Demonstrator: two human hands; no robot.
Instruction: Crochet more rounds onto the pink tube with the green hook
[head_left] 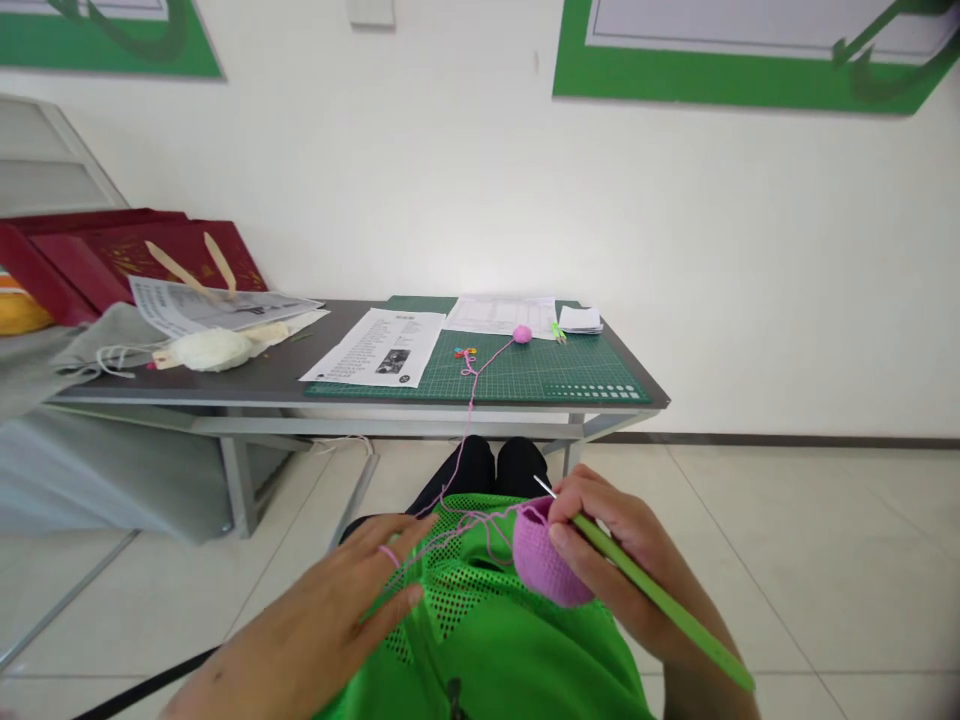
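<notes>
While the left hand (pixel 337 610) lay flat and released over the lap, its fingers spread, a strand of pink yarn (pixel 471 400) crossed the index finger and ran up and away from that grip to the desk (pixel 285 375). Green mesh garment (pixel 480 620) sat between the two hands. Right of the left grip, the right hand (pixel 622 560) was clenched on two things at once: a pink crocheted piece (pixel 544 565), cup-shaped, pinned under thumb and fingertips, and a green crochet hook (pixel 660 600) whose metal tip poked out just above the piece while the handle trailed down past the wrist. Hook tip touched the piece's rim.

Beyond the grips, on the desk, left to right: cream yarn ball (pixel 214 350) beside folded grey cloth (pixel 97 340), newspaper (pixel 217 305) with two pale sticks on it, red folders (pixel 127 250) leaning behind, a printed sheet (pixel 379 347), green cutting mat (pixel 525 370). On the mat, coloured markers (pixel 465 353), small pink ball (pixel 522 334) at the yarn's far end, a stack of white papers (pixel 581 319).
</notes>
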